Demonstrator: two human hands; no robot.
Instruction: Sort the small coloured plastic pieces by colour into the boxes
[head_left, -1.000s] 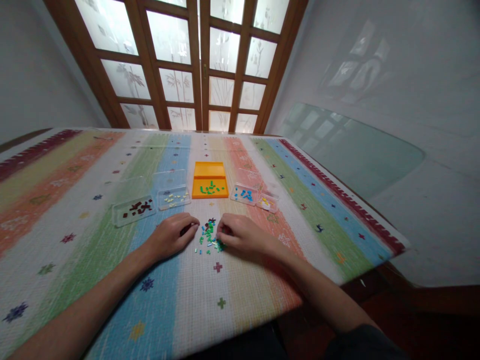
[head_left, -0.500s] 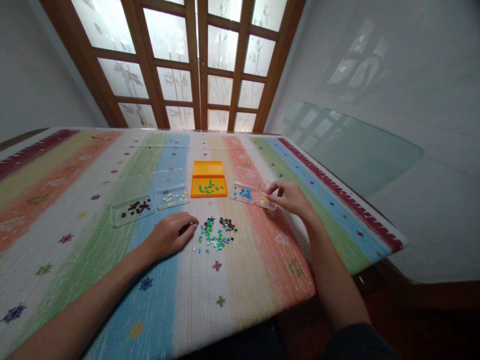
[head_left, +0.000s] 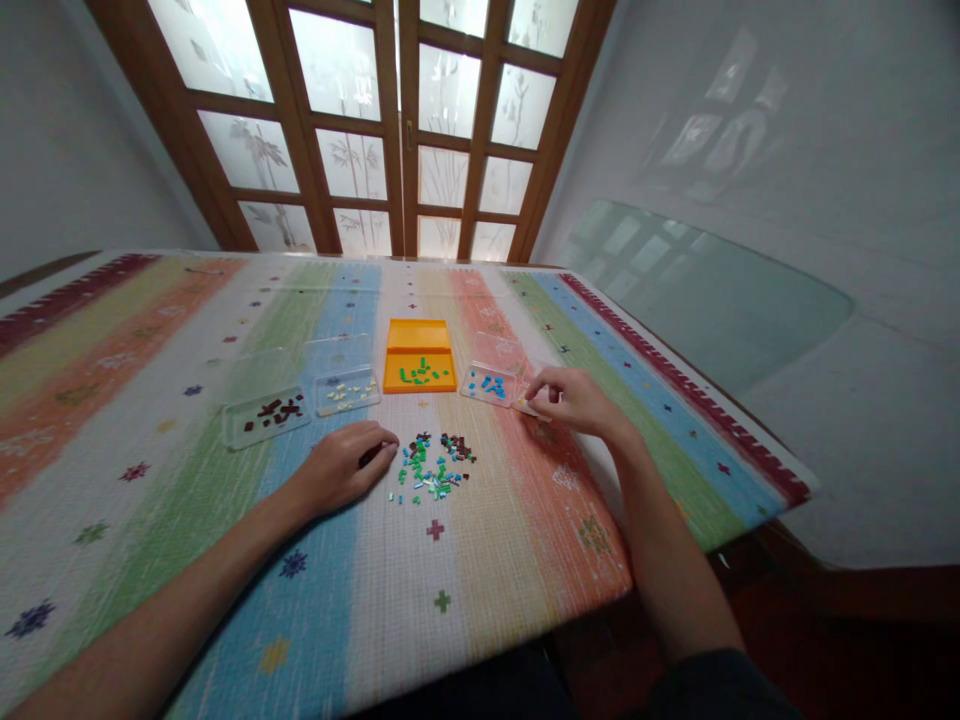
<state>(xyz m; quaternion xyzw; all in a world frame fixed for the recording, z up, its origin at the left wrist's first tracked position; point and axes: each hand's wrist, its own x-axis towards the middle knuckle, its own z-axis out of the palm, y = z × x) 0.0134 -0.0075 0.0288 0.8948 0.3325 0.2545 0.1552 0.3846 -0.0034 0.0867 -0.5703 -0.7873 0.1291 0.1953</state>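
My right hand (head_left: 571,400) is over the small clear box (head_left: 534,411) at the right end of the row, mostly covering its yellow pieces. Its thumb and index finger are pinched together; anything between them is too small to make out. Curled on the cloth, my left hand (head_left: 351,464) touches down just left of a loose pile of tiny brick-like pieces (head_left: 435,478), green, blue and dark brown. The inside of its fingers is hidden. Beside the right hand stands a clear box of blue pieces (head_left: 490,385).
An orange open case (head_left: 420,338) with green pieces stands mid-row. Left of it are a clear box of pale yellow pieces (head_left: 346,392) and one of brown pieces (head_left: 274,412). A striped tablecloth (head_left: 405,600) covers the table; its front edge is close to me.
My right hand has shifted slightly left and lower over the small box, hiding more of the yellow pieces. My left hand stays in place.
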